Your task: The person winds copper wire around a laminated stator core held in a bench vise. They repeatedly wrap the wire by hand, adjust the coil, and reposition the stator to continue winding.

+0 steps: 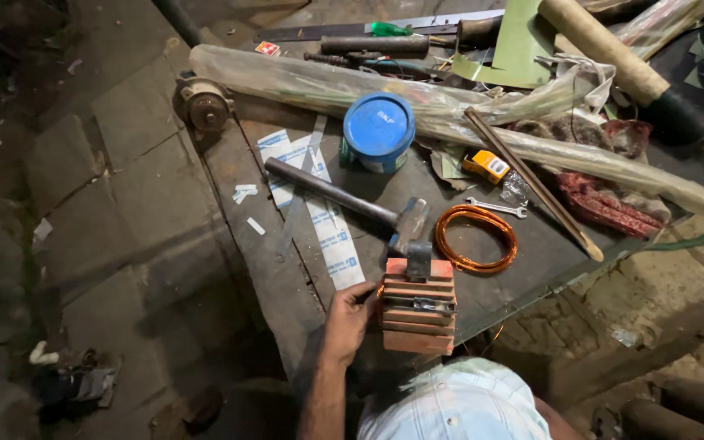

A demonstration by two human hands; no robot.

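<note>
Dim scene, bright central pool of light, dark shadowy edges, wide-angle distortion.

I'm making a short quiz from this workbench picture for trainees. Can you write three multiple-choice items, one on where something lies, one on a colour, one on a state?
1. Where does the copper wire coil lie?
A. To the right of the hammer head
B. Inside the round tin
C. On the paved floor

2. What colour is the lid of the round tin?
A. Red
B. Blue
C. Yellow

3. What is the left hand doing?
A. Gripping the hammer's handle
B. Resting against the side of the ribbed orange-brown block
C. Hanging free of everything

Answers:
1 A: the coil sits flat on the bench, just right of the hammer head.
2 B: the lid is plainly blue.
3 B: its fingers touch the ribbed orange-brown block; the hammer lies untouched.
</note>
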